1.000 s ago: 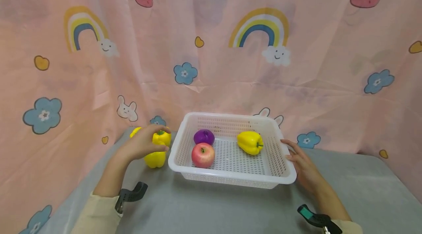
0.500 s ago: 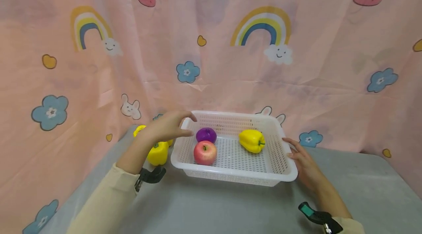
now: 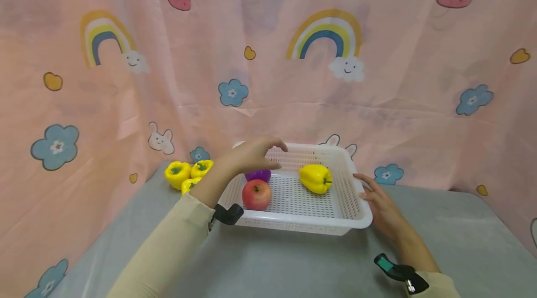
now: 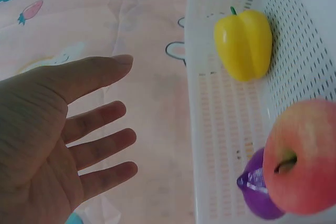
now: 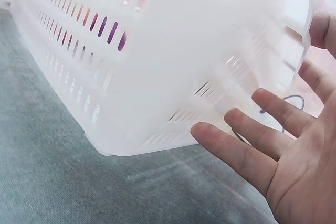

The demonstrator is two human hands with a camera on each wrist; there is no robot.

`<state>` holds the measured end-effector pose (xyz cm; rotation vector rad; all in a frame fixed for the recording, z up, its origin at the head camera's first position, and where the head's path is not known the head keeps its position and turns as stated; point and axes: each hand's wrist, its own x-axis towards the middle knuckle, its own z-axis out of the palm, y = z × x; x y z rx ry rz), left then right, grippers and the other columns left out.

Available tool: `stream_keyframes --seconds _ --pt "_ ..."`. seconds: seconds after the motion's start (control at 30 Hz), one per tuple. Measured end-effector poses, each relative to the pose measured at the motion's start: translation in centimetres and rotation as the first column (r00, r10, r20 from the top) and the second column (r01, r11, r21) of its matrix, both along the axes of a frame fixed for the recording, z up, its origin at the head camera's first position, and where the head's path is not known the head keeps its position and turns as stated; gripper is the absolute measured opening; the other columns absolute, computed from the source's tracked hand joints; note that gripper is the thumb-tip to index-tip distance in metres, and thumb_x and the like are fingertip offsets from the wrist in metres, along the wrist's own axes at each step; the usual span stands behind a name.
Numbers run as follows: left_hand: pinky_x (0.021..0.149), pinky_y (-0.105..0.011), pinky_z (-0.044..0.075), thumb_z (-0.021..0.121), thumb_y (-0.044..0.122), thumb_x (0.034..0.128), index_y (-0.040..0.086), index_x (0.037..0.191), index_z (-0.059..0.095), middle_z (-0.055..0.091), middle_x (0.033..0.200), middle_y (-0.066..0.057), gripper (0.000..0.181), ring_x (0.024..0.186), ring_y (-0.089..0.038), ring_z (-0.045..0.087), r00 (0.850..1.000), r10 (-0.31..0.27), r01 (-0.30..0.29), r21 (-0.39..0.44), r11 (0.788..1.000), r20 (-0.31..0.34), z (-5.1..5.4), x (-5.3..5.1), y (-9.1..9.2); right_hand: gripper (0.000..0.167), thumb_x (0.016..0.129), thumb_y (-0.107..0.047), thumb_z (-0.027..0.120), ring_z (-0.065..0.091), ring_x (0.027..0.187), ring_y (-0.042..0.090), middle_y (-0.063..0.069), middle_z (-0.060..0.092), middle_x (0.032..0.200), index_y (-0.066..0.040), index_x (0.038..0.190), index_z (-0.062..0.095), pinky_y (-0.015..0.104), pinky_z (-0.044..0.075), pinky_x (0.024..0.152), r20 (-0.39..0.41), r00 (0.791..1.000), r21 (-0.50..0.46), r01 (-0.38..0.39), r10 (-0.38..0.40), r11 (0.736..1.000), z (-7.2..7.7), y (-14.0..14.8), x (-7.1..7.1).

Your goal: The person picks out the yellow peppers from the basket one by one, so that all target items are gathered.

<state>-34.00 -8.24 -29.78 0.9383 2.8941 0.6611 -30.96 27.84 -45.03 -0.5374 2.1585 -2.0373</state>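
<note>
My left hand (image 3: 256, 154) hovers over the far left part of a white perforated basket (image 3: 293, 219). Its thumb and fingers are spread, and nothing is between them in the left wrist view. Beneath it lie a red apple (image 3: 257, 195) and a round purple thing with a pointed tip (image 4: 258, 190), partly hidden by hand and apple. A yellow bell pepper (image 3: 315, 178) lies on its side in the basket's right half. My right hand (image 3: 383, 207) holds the basket's right end, the thumb at the rim and the fingers against the outer wall (image 5: 173, 77).
More yellow bell peppers (image 3: 177, 174) stand on the table left of the basket, partly behind my left forearm. A grey cloth (image 3: 293, 265) covers the table. Behind it hangs a pink printed curtain (image 3: 268, 121), close to the basket's far side.
My left hand has moved right, from the yellow peppers beside the basket to above the basket's inside, uncovering those peppers. My right hand stays at the basket's right end.
</note>
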Motion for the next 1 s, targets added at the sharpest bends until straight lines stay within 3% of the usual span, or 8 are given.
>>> stream_keyframes --seconds 0.23,0.53,0.73,1.0 --pt "0.115 -0.041 0.046 0.076 0.022 0.0905 0.016 0.133 0.063 0.062 0.141 -0.002 0.045 0.137 -0.023 0.054 0.998 -0.059 0.059 0.008 0.998 0.000 -1.0 -1.0 3.6 0.051 0.107 -0.022 0.044 0.067 0.115 0.007 -0.020 0.050 0.140 -0.024 0.156 0.027 0.031 0.061 0.090 0.002 1.000 0.009 0.007 -0.007 1.000 0.0 -0.1 0.0" --pt "0.117 -0.040 0.045 0.077 0.019 0.0898 0.019 0.135 0.062 0.059 0.147 0.000 0.048 0.139 -0.020 0.052 0.996 -0.038 0.037 0.010 0.999 0.087 -3.2 -1.9 6.8 0.050 0.107 -0.021 0.043 0.067 0.115 0.006 -0.020 0.050 0.139 -0.024 0.155 0.028 0.030 0.061 0.090 0.000 1.000 -0.001 -0.005 0.005 1.000 -0.1 -0.2 0.0" --pt "0.118 -0.041 0.043 0.078 0.019 0.0885 0.020 0.136 0.062 0.059 0.146 -0.002 0.050 0.139 -0.022 0.052 0.994 -0.035 0.032 0.031 0.999 0.107 -4.6 -2.0 8.4 0.052 0.107 -0.023 0.043 0.066 0.116 0.005 -0.017 0.048 0.142 -0.024 0.156 0.027 0.029 0.060 0.092 0.003 1.000 0.010 0.011 -0.011 1.000 -0.1 -0.3 0.2" --pt "0.117 -0.037 0.044 0.080 0.021 0.0871 0.020 0.138 0.061 0.059 0.146 0.000 0.054 0.135 -0.021 0.055 0.993 -0.057 0.055 0.020 0.998 0.107 -5.5 -1.9 10.8 0.052 0.107 -0.025 0.044 0.065 0.118 0.004 -0.008 0.041 0.153 -0.026 0.156 0.026 0.031 0.060 0.093 0.011 1.000 0.005 0.014 -0.014 1.000 0.1 -0.3 0.3"
